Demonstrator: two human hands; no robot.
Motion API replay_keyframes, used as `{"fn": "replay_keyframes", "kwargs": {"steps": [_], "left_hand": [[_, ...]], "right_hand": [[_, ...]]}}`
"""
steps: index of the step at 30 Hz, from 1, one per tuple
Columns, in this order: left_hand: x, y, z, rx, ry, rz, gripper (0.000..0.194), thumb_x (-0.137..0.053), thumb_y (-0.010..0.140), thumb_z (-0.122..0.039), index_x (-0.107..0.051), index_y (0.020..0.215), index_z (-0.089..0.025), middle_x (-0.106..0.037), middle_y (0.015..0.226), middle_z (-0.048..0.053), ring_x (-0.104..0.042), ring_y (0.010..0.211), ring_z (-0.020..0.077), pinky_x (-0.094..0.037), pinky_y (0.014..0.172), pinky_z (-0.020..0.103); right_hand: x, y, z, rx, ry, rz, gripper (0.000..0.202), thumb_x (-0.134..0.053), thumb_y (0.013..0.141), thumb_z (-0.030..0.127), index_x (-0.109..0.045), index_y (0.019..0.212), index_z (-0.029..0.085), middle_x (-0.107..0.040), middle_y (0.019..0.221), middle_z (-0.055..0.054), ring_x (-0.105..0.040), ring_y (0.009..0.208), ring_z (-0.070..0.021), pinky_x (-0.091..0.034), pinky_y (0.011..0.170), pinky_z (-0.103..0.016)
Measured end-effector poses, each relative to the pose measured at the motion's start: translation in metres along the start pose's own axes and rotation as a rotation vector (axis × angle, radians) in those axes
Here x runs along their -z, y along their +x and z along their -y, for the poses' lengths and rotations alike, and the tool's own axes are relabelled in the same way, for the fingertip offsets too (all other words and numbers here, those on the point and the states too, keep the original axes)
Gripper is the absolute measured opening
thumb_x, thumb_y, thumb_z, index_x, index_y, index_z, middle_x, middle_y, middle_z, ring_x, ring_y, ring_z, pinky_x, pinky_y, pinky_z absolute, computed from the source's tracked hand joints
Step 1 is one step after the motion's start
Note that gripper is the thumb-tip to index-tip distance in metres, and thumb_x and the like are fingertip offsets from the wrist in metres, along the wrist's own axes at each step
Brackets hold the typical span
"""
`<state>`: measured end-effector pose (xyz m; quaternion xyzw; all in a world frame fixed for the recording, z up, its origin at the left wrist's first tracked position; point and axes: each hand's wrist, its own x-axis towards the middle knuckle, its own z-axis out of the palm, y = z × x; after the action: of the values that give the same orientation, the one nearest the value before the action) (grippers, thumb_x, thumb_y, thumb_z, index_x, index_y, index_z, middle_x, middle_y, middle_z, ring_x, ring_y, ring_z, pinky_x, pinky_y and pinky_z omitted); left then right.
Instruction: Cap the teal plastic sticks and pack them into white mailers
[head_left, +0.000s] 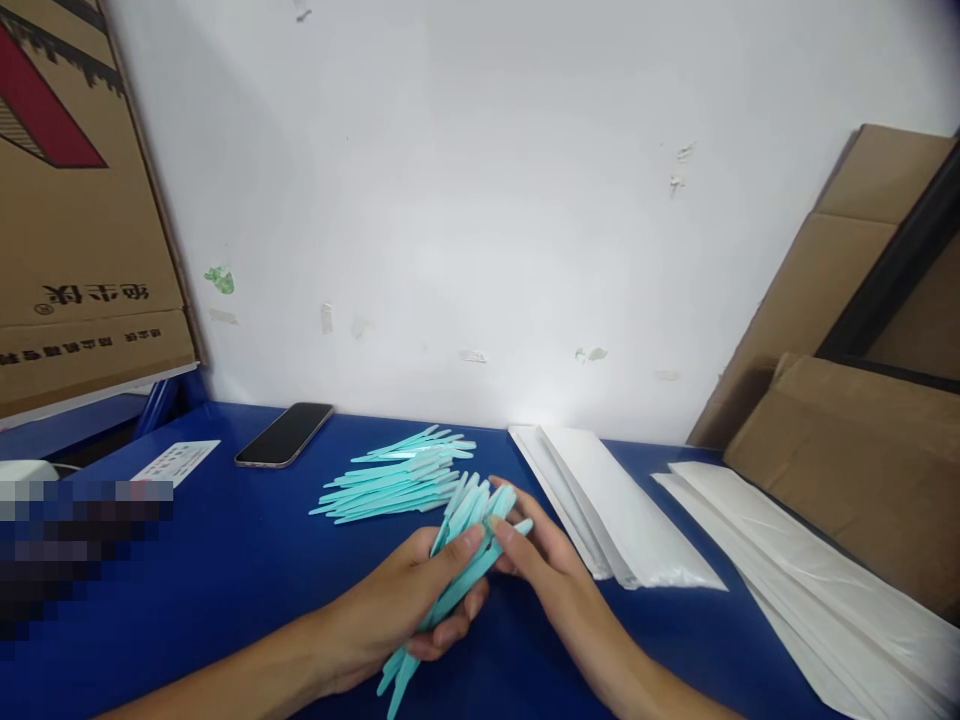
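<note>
A bundle of thin turquoise tapered sticks (457, 590) lies slantwise across both palms, its pointed ends sticking out below. My left hand (420, 600) is wrapped round the middle of the bundle, thumb on top. At the bundle's upper end, my right hand (547, 555) grips the sticks between thumb and fingers, one stick jutting out to the right. Just beyond my hands, a loose pile of the same turquoise sticks (390, 490) rests on the blue table (247, 570), mostly lying sideways. Their exact kind cannot be made out.
A dark phone (286, 435) and a printed card (176, 462) lie at the left. White padded envelopes (600, 490) lie right of my hands, with more white envelopes (810, 570) farther right. Cardboard boxes (847, 470) (82, 200) flank the table. A white wall (450, 200) stands behind.
</note>
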<state>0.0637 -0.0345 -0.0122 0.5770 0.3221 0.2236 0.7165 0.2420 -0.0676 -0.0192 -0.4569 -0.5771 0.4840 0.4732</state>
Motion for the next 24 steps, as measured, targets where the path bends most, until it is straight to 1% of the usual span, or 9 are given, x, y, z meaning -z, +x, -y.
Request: {"fn": "replay_keyframes", "kwargs": {"steps": [2, 3, 5, 7, 12, 16, 19, 22, 24], "left_hand": [[0.0010, 0.0003, 0.0024, -0.022, 0.001, 0.004, 0.059, -0.048, 0.090, -0.073, -0.055, 0.072, -0.017, -0.042, 0.048, -0.007, -0.027, 0.039, 0.0055, -0.018, 0.038, 0.018], [0.0014, 0.0006, 0.0037, -0.042, 0.012, 0.005, 0.058, -0.048, 0.092, -0.071, -0.056, 0.073, -0.016, -0.042, 0.048, -0.006, -0.027, 0.039, 0.0055, -0.019, 0.038, 0.018], [0.0018, 0.0011, 0.0054, -0.081, 0.039, -0.002, 0.059, -0.047, 0.094, -0.068, -0.059, 0.073, -0.015, -0.044, 0.046, -0.005, -0.029, 0.039, 0.0058, -0.021, 0.039, 0.018], [0.0009, 0.0015, 0.0052, -0.094, 0.057, -0.023, 0.060, -0.047, 0.094, -0.068, -0.063, 0.073, -0.013, -0.047, 0.045, -0.004, -0.031, 0.038, 0.0059, -0.022, 0.039, 0.018], [-0.0049, 0.0012, -0.0014, -0.069, 0.064, -0.107, 0.059, -0.056, 0.089, -0.068, -0.070, 0.076, -0.012, -0.054, 0.044, -0.002, -0.030, 0.035, 0.0048, -0.019, 0.037, 0.019], [-0.0060, 0.0017, -0.0018, -0.060, 0.058, -0.111, 0.060, -0.057, 0.088, -0.068, -0.073, 0.083, -0.011, -0.063, 0.055, 0.002, -0.035, 0.035, 0.0049, -0.023, 0.037, 0.019], [-0.0039, 0.0024, 0.0009, -0.067, 0.018, -0.101, 0.058, -0.057, 0.089, -0.067, -0.073, 0.095, -0.011, -0.068, 0.064, 0.004, -0.044, 0.041, 0.0068, -0.027, 0.038, 0.018], [-0.0020, 0.0029, 0.0032, -0.071, -0.014, -0.084, 0.059, -0.054, 0.092, -0.065, -0.070, 0.107, -0.011, -0.070, 0.069, 0.006, -0.045, 0.042, 0.0070, -0.030, 0.040, 0.018], [-0.0019, 0.0029, 0.0039, -0.076, -0.027, -0.095, 0.058, -0.053, 0.092, -0.065, -0.068, 0.109, -0.011, -0.073, 0.078, 0.008, -0.046, 0.043, 0.0067, -0.032, 0.042, 0.019]], "right_hand": [[-0.0042, 0.0016, 0.0027, -0.026, 0.121, 0.075, 0.041, -0.055, 0.098, 0.054, -0.061, 0.123, 0.022, -0.071, 0.100, -0.004, -0.069, 0.099, -0.0230, -0.053, 0.094, -0.037], [-0.0058, 0.0019, 0.0038, -0.021, 0.136, 0.113, 0.037, -0.055, 0.098, 0.054, -0.066, 0.108, 0.020, -0.071, 0.087, -0.002, -0.070, 0.089, -0.0221, -0.053, 0.090, -0.036], [-0.0078, 0.0023, 0.0048, -0.004, 0.124, 0.154, 0.043, -0.053, 0.097, 0.058, -0.063, 0.083, 0.019, -0.064, 0.068, 0.000, -0.068, 0.072, -0.0202, -0.053, 0.084, -0.035], [-0.0084, 0.0029, 0.0041, 0.007, 0.102, 0.162, 0.048, -0.051, 0.096, 0.061, -0.058, 0.075, 0.020, -0.059, 0.062, 0.002, -0.064, 0.065, -0.0185, -0.051, 0.081, -0.035], [-0.0067, 0.0043, 0.0004, -0.030, 0.084, 0.105, 0.046, -0.052, 0.096, 0.060, -0.055, 0.073, 0.021, -0.050, 0.064, 0.003, -0.058, 0.071, -0.0172, -0.047, 0.080, -0.029], [-0.0044, 0.0027, -0.0001, -0.080, 0.110, 0.061, 0.045, -0.055, 0.095, 0.060, -0.055, 0.075, 0.020, -0.046, 0.067, 0.003, -0.052, 0.074, -0.0165, -0.044, 0.076, -0.027], [-0.0032, 0.0018, -0.0005, -0.076, 0.125, 0.037, 0.043, -0.057, 0.094, 0.060, -0.057, 0.077, 0.020, -0.047, 0.071, 0.003, -0.051, 0.077, -0.0170, -0.042, 0.076, -0.027], [-0.0028, 0.0023, -0.0012, -0.090, 0.173, 0.024, 0.040, -0.057, 0.094, 0.059, -0.060, 0.084, 0.020, -0.050, 0.074, 0.002, -0.052, 0.082, -0.0181, -0.043, 0.081, -0.028], [-0.0028, 0.0031, -0.0015, -0.097, 0.200, 0.015, 0.038, -0.057, 0.094, 0.058, -0.060, 0.088, 0.021, -0.050, 0.074, 0.003, -0.053, 0.083, -0.0184, -0.043, 0.084, -0.029]]}}
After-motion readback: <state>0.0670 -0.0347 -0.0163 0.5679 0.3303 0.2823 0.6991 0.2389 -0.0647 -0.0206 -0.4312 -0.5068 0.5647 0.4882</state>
